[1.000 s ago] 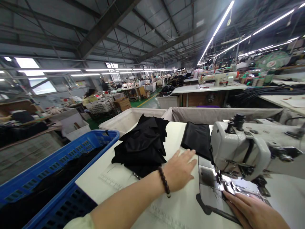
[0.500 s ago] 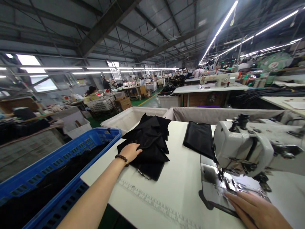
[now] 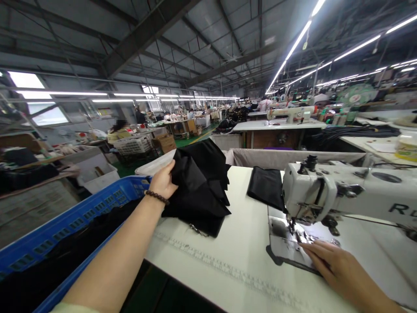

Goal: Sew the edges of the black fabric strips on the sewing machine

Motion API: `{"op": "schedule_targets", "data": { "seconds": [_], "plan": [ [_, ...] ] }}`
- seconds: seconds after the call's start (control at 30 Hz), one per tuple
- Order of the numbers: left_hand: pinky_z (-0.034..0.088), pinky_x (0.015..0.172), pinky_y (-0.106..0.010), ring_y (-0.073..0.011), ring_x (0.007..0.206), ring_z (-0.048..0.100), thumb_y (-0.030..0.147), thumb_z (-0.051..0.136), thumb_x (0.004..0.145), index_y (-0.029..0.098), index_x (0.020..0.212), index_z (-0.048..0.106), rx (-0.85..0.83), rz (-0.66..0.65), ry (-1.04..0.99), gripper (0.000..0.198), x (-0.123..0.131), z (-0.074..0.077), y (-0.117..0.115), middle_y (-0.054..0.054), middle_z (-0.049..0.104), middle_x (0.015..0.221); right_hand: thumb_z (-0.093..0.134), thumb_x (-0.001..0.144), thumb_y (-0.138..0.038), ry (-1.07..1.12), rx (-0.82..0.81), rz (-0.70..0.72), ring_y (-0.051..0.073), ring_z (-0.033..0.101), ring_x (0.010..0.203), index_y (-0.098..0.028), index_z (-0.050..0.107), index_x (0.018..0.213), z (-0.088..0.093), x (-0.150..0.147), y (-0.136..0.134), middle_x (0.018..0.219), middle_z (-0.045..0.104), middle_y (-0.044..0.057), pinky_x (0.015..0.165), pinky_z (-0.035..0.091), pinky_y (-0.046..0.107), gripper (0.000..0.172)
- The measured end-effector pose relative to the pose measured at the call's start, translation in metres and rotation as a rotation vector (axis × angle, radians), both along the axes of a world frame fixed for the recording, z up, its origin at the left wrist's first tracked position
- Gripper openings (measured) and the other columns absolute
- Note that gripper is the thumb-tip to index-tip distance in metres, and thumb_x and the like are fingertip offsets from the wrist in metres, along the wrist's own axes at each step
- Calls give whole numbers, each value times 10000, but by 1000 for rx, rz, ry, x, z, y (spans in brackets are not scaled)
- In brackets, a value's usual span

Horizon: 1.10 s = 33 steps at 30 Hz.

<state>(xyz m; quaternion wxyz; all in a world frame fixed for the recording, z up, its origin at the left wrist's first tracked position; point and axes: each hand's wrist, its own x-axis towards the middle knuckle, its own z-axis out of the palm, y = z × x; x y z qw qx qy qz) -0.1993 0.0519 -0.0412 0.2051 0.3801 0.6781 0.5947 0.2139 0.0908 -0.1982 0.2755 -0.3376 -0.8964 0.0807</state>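
Observation:
My left hand point(image 3: 164, 181), with a beaded bracelet on its wrist, pinches the left edge of a piece of black fabric point(image 3: 198, 174) and holds it raised off the pile. Under it, more black pieces lie on the pale table, and a metal zipper pull point(image 3: 197, 229) shows at the near side. My right hand point(image 3: 329, 256) rests with fingers stretched at the metal plate of the white sewing machine point(image 3: 312, 195), close to the presser foot. Whether anything lies beneath those fingertips is hidden. A folded black piece point(image 3: 266, 187) lies left of the machine head.
A blue plastic basket point(image 3: 97, 208) holding black fabric stands left of the table. Printed along the table's front is a ruler scale point(image 3: 221, 265). Pale fabric-lined bins point(image 3: 299, 156) stand behind the table. A person point(image 3: 117, 132) sits farther off at the left.
My left hand has gripped the top black fabric piece and lifted its left edge upward. My right hand stays by the presser foot. The view has shifted slightly right.

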Motion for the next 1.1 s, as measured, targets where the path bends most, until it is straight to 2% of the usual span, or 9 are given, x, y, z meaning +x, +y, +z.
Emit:
{"op": "schedule_targets", "data": {
  "seconds": [0.1, 0.23, 0.33, 0.47, 0.57, 0.7, 0.83, 0.97, 1.1],
  "plan": [
    [500, 782, -393, -238, 825, 644, 354, 303, 892, 88, 1036, 600, -35, -131, -206, 424, 47, -22, -37, -124, 682, 847, 439, 857, -433, 188, -470, -3, 228, 646, 736, -177, 657, 933, 17, -9, -18, 782, 687, 96, 629, 529, 322, 344],
    [479, 843, -378, -230, 932, 618, 322, 292, 912, 117, 1043, 601, -259, -374, -941, 394, 121, -81, -98, -106, 673, 943, 465, 808, -547, 672, -1351, 41, 239, 641, 822, -164, 470, 1167, 36, -35, -64, 914, 662, 117, 647, 532, 366, 525],
    [494, 801, -363, -233, 903, 624, 333, 349, 910, 105, 971, 627, -461, -499, -1189, 365, 156, -114, -138, -109, 677, 909, 577, 748, -514, 886, -1675, -7, 186, 637, 680, -155, 493, 1042, 36, -54, -90, 781, 644, 62, 607, 517, 320, 471],
    [518, 641, -317, -205, 722, 637, 308, 536, 841, 111, 870, 639, -547, -648, -1113, 225, 162, -124, -165, -89, 674, 785, 699, 645, -352, 942, -1559, -92, 97, 535, 496, -206, 394, 1177, 26, -59, -101, 589, 555, -68, 467, 417, 199, 631],
    [492, 568, -239, -145, 619, 610, 280, 618, 793, 109, 810, 631, -570, -727, -926, 173, 150, -123, -166, -62, 655, 712, 665, 656, -312, 871, -1419, -52, 109, 528, 519, -189, 371, 1210, 19, -56, -102, 593, 554, -67, 468, 393, 208, 639],
    [458, 528, -200, -116, 569, 584, 348, 669, 743, 98, 852, 618, -681, -864, -730, 277, 135, -121, -159, -60, 646, 693, 620, 642, -182, 844, -1269, 22, 123, 561, 603, -187, 388, 1191, 12, -58, -103, 675, 604, -45, 566, 419, 244, 596],
    [476, 605, -228, -152, 705, 602, 382, 672, 730, 113, 960, 591, -625, -847, -667, 363, 137, -120, -155, -79, 658, 828, 614, 626, -152, 872, -1216, 38, 134, 585, 644, -178, 436, 1130, 7, -60, -99, 706, 633, -26, 623, 440, 263, 535],
    [481, 740, -270, -216, 945, 586, 226, 762, 638, 175, 1196, 447, -477, -782, -704, 643, 149, -121, -154, -97, 614, 1079, 641, 606, -151, 896, -1227, 26, 134, 598, 623, -184, 460, 1082, 7, -59, -88, 696, 641, -25, 625, 462, 269, 511],
    [447, 867, -314, -230, 1023, 561, 153, 723, 674, 157, 1197, 439, -468, -773, -795, 596, 150, -121, -153, -118, 591, 1136, 651, 584, -151, 912, -1244, 23, 137, 604, 610, -189, 469, 1043, 8, -58, -80, 669, 634, -33, 628, 476, 274, 495]
  ]
}}
